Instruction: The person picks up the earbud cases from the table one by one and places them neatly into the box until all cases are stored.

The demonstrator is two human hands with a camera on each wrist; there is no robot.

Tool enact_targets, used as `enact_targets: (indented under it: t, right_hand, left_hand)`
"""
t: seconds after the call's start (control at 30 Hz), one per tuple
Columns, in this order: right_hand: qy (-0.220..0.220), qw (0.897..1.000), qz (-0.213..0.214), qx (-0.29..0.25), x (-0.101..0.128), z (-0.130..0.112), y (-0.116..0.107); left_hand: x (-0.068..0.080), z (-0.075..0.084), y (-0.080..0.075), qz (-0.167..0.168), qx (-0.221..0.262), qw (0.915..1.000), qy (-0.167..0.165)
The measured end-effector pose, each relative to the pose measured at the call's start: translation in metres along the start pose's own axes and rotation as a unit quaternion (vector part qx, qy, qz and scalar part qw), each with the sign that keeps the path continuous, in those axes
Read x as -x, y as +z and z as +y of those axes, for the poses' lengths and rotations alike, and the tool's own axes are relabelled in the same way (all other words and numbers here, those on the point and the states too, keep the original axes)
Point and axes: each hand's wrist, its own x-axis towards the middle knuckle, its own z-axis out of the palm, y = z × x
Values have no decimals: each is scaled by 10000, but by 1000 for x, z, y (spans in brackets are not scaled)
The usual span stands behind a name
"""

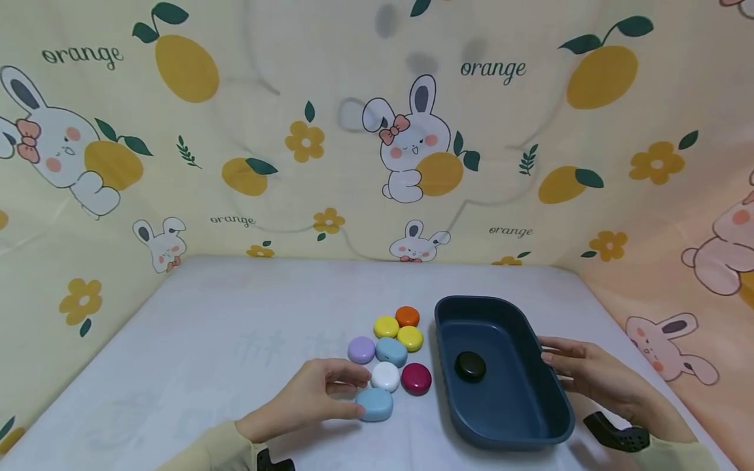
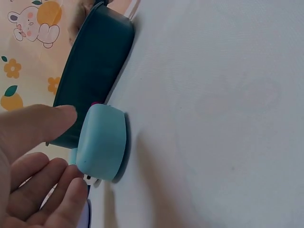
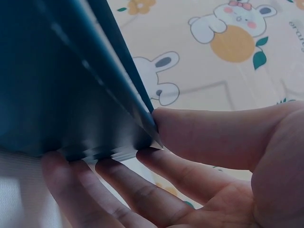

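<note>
Glossy smooth pebbles [image 1: 385,350], matt plastic tray [image 1: 530,418], woven cloth table [image 1: 235,327].

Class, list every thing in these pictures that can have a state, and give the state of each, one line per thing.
Dark blue tray: upright on the table, holding one black disc.
Black disc: lying flat inside the tray.
Light blue disc: on the table, pinched by the left hand.
Left hand: fingers curled round the light blue disc.
Right hand: fingers straight, touching the tray's right rim.
White disc: flat on the table, untouched.
</note>
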Motion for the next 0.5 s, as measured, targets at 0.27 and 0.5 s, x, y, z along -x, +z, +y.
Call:
enact_targets:
  t: [0.27, 0.5]
  right_hand:
    - [36, 10000, 69, 29, 0, 0, 0]
    - [138, 9996, 227, 69, 0, -1, 0]
  left_hand:
    - [-2, -5, 4, -94, -162, 9998, -87]
    - [-7, -11, 7, -99, -432, 9975, -558]
